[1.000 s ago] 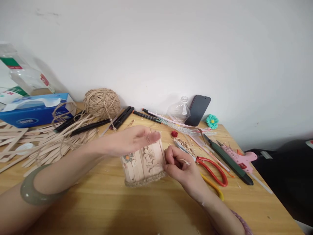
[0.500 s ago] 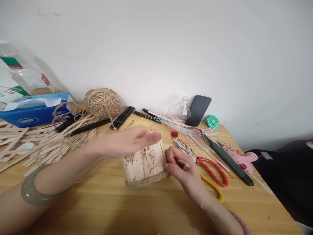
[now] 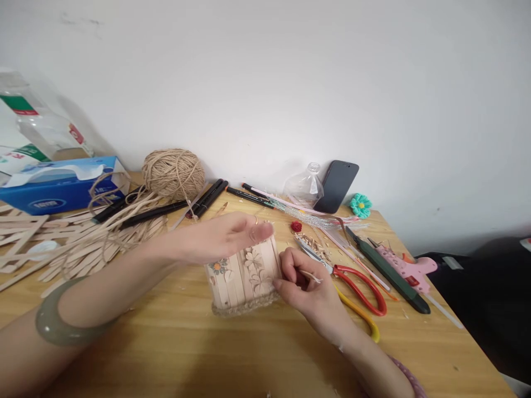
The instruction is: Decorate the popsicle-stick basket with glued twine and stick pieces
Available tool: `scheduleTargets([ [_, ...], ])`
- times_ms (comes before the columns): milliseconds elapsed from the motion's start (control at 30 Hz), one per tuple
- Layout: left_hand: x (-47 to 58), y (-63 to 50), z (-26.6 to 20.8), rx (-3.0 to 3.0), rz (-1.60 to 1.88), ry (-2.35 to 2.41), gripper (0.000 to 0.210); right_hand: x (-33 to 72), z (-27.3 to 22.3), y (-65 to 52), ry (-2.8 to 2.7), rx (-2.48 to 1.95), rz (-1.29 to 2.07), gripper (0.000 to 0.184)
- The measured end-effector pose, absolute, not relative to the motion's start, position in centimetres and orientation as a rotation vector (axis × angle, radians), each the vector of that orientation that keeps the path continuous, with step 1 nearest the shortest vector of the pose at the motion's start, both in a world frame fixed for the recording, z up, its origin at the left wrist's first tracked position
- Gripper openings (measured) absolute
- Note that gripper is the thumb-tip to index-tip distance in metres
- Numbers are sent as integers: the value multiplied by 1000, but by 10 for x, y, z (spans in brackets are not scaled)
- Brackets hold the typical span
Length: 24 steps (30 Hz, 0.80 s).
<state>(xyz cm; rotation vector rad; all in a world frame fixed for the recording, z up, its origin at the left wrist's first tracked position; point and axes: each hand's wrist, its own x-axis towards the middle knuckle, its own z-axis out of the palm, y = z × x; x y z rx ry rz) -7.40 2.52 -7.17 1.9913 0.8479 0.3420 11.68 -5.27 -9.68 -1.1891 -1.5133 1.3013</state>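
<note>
A small craft-stick holder (image 3: 238,284) is held tilted above the table, its face painted with flowers and its bottom edge wrapped in a braided twine band. My left hand (image 3: 230,235) is closed over its top, thumb pointing right; the fingers behind it are hidden. At the holder's lower right side, my right hand (image 3: 305,284) is closed in a pinch, thumb touching the face. A thin pale strand (image 3: 311,276) sticks out between its curled fingers; its other end is hidden. Red-and-yellow-handled pliers or cutters (image 3: 359,287) lie just beyond that hand.
Left: a twine ball (image 3: 174,174), blue tissue box (image 3: 62,185), loose craft sticks (image 3: 99,249) and black markers (image 3: 207,199). Right: a green utility knife (image 3: 394,276), pink glue gun (image 3: 409,268), phone (image 3: 338,187), cut bottle top (image 3: 305,187), red rose (image 3: 296,226) and teal flower (image 3: 360,205).
My right thumb has slid slightly left onto the holder's face. My left hand and the holder have hardly moved.
</note>
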Motion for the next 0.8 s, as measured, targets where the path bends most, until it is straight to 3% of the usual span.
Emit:
scheduleTargets([
  [800, -71, 23, -63, 1984, 333, 901, 56, 114, -91, -48, -1641, -1313, 1219, 25],
])
